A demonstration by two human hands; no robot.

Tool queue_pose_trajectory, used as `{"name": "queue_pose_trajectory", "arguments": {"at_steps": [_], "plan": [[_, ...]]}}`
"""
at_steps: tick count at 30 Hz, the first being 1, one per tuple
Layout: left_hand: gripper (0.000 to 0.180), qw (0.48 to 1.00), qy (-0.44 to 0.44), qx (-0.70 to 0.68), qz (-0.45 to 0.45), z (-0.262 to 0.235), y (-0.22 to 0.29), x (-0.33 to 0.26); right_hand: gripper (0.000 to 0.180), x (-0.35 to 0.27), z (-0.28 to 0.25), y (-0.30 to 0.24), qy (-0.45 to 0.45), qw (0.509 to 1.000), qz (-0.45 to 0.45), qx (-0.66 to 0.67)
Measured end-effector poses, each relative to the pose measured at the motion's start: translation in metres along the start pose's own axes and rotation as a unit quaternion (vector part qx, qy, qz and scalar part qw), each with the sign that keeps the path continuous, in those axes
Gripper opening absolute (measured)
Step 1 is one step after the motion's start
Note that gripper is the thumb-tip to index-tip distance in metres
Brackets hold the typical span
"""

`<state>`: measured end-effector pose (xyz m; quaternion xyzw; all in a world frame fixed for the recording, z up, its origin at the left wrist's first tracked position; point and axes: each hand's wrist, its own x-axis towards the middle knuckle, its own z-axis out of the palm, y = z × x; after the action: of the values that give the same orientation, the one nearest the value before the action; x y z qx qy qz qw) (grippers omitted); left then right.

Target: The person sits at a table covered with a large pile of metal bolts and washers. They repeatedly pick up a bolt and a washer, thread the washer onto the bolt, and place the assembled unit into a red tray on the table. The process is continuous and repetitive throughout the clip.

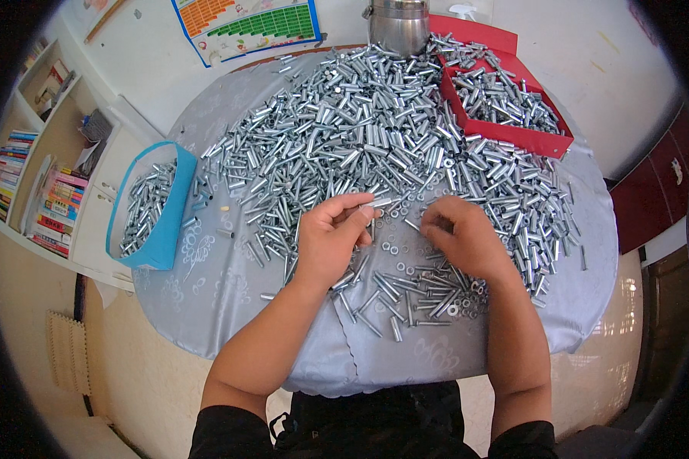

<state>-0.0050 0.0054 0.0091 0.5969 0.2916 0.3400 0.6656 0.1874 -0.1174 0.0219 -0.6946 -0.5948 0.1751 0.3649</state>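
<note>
My left hand (pixel 331 239) pinches a silvery metal sleeve (pixel 383 203) between thumb and fingertips, just above the pile. To its right, my right hand (pixel 465 236) is closed with its fingers curled downward, and what they hold, if anything, is hidden. Between the hands lie loose washers and nuts (pixel 390 249) on the grey tablecloth. A large heap of metal sleeves and bolts (pixel 344 130) spreads beyond both hands. Nearer me, below the hands, several long bolts (pixel 390 294) lie scattered, with more small nuts and washers by my right forearm.
A blue fabric bin (pixel 164 229) with metal sleeves stands at the table's left edge. At the back right is a red box (pixel 513 139) full of similar parts. A steel canister (pixel 400 30) stands at the far edge. A bookshelf (pixel 34 161) is on the left.
</note>
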Motion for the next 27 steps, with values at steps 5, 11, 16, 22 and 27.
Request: {"name": "queue_pose_trajectory", "arguments": {"at_steps": [5,11,16,22,27], "plan": [[0.022,0.999,-0.032,-0.041,-0.005,0.002,-0.003,0.001,0.008,0.004,0.015,0.007,0.111,0.960,0.098,0.236],[0.022,0.997,-0.062,-0.034,-0.012,0.002,-0.005,0.000,0.009,0.006,0.016,-0.004,0.088,0.914,0.102,0.383],[0.022,0.997,-0.069,-0.022,-0.015,0.003,-0.005,0.000,0.010,0.005,0.020,-0.003,0.077,0.909,0.096,0.398],[0.022,0.997,-0.079,-0.001,-0.007,0.003,-0.006,-0.001,0.008,0.005,0.020,-0.003,0.069,0.922,0.081,0.373],[0.022,0.997,-0.080,-0.005,-0.005,0.003,-0.006,-0.001,0.009,0.004,0.019,-0.001,0.073,0.922,0.097,0.367]]}}
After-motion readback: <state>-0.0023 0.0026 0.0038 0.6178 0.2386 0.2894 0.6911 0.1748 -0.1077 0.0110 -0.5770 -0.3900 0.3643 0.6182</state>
